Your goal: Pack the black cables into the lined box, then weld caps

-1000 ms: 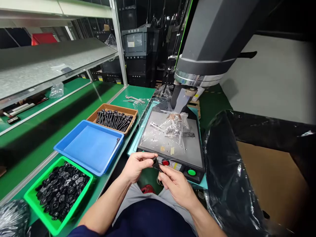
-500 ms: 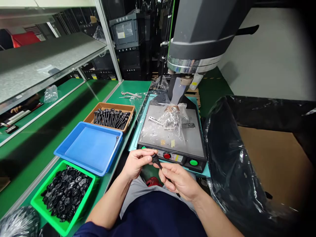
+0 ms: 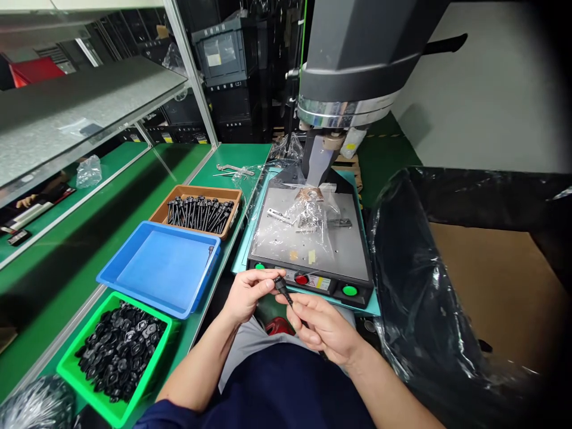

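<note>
My left hand [image 3: 245,293] and my right hand [image 3: 319,326] meet over my lap and together grip a small black rod-shaped part [image 3: 282,288]. The left fingers pinch its thick head. The right hand wraps the thin shaft, most of which is hidden in the palm. Just beyond the hands is the front panel of a press machine [image 3: 313,250] with a red button [image 3: 301,279] and green buttons [image 3: 349,291].
To my left on the green bench stand a green tray [image 3: 154,357] of small black pieces, a blue tray [image 3: 161,268] holding one rod, and a brown tray [image 3: 201,213] of black rods. Crumpled clear plastic [image 3: 308,217] lies on the machine plate. A black-lined cardboard box [image 3: 482,280] stands at right.
The view has shifted slightly. Both hands stay together on the black part; the right hand has slid a little further down the shaft.
</note>
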Demonstrator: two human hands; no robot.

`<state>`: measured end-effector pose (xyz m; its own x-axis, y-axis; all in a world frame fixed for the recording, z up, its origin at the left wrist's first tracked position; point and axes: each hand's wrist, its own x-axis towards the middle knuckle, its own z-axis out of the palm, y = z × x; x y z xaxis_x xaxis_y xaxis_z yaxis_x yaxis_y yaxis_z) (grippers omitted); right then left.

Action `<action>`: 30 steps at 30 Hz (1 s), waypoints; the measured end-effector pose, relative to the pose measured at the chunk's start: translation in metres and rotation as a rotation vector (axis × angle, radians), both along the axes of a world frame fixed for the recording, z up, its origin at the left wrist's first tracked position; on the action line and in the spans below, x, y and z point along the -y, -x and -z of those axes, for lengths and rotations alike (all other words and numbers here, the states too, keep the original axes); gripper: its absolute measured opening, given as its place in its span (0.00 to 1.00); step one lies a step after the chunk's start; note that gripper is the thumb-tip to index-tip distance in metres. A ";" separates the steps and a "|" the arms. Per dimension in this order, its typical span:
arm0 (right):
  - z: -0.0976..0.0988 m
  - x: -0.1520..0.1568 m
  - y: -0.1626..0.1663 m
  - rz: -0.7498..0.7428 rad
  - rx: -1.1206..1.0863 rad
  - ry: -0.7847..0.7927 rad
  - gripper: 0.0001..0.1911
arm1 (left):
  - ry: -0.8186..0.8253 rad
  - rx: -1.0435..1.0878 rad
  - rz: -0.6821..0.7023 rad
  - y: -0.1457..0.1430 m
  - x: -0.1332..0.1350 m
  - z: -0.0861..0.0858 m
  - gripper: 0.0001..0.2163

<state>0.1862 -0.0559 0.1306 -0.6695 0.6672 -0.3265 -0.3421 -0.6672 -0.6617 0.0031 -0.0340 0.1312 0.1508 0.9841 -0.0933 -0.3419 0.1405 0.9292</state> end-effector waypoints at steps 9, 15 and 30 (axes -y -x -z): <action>0.023 0.003 0.006 -0.035 -0.443 0.212 0.13 | 0.063 0.122 0.006 -0.006 -0.003 0.004 0.09; 0.023 0.008 0.016 0.058 -0.467 0.206 0.13 | 0.025 0.140 0.018 -0.011 -0.001 0.008 0.09; 0.040 -0.001 -0.007 0.410 -0.060 0.054 0.16 | -0.233 -0.245 0.085 -0.047 -0.003 0.036 0.12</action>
<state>0.1928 -0.0550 0.0910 -0.3711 0.8653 -0.3370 -0.6231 -0.5011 -0.6006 0.0498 -0.0312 0.0955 0.2339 0.9682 0.0888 -0.1012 -0.0666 0.9926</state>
